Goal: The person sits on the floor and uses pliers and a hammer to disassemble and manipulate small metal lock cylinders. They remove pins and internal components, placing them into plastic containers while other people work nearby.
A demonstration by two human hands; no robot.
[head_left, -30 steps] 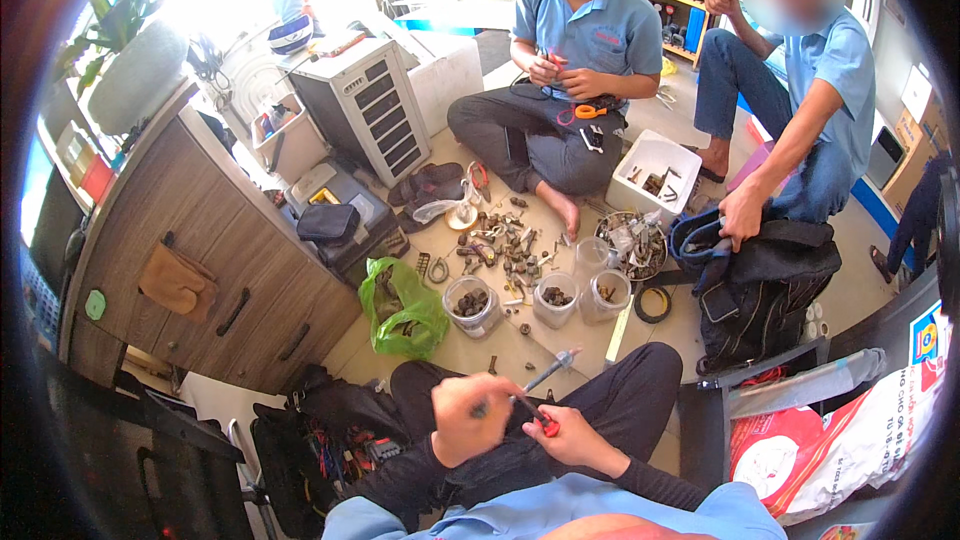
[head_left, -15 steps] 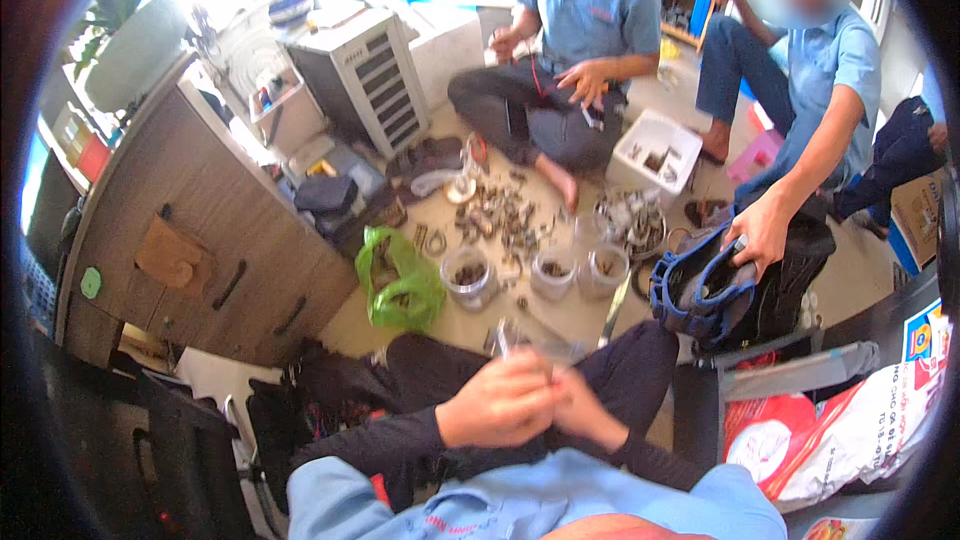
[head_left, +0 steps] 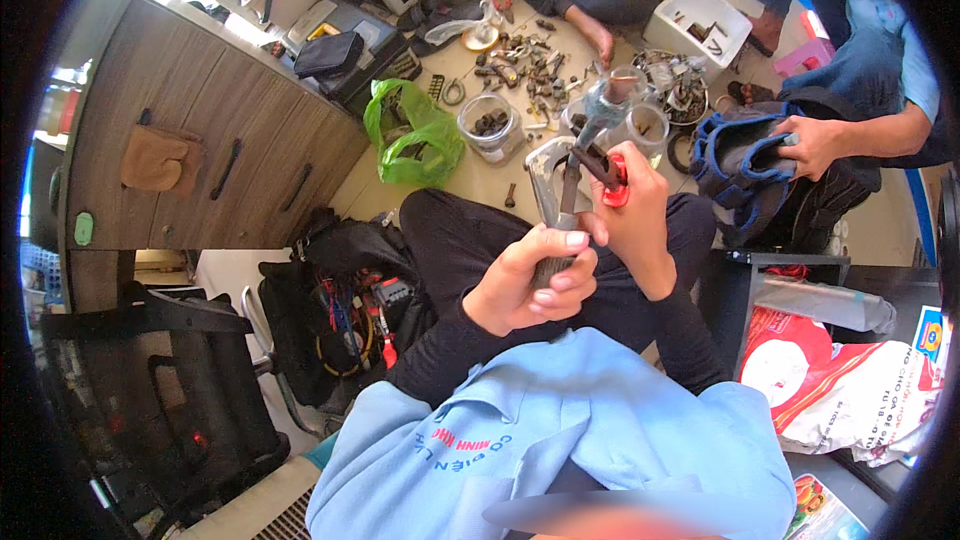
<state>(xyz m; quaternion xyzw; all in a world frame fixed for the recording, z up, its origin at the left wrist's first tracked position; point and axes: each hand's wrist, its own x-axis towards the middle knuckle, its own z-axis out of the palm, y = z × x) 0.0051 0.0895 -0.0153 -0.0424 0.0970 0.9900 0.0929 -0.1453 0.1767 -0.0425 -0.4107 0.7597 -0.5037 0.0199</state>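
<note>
My left hand (head_left: 535,285) is closed round the dark grey handle of a hand tool (head_left: 553,265). Its metal shaft and a pale curved metal arm point up and away from me; the exact kind is unclear. Close beside it, my right hand (head_left: 633,215) is closed on a red and black tool (head_left: 615,185) with dark jaws, much like pliers. Those jaws meet or overlap the grey tool's upper part, and whether they grip it I cannot tell. A bluish-grey piece (head_left: 602,110) sticks up beyond both tools, partly blending with the jars behind.
Clear jars of small parts (head_left: 490,130), a green plastic bag (head_left: 410,135) and scattered metal parts (head_left: 535,70) lie ahead on the floor. A black tool bag (head_left: 340,310) is at left. At right a co-worker's hand (head_left: 815,148) holds a blue-trimmed bag (head_left: 735,165). Drawers (head_left: 220,140) stand left.
My hands have risen and moved farther from my body, and the tools in them now show clearly. The view has tilted down toward my lap.
</note>
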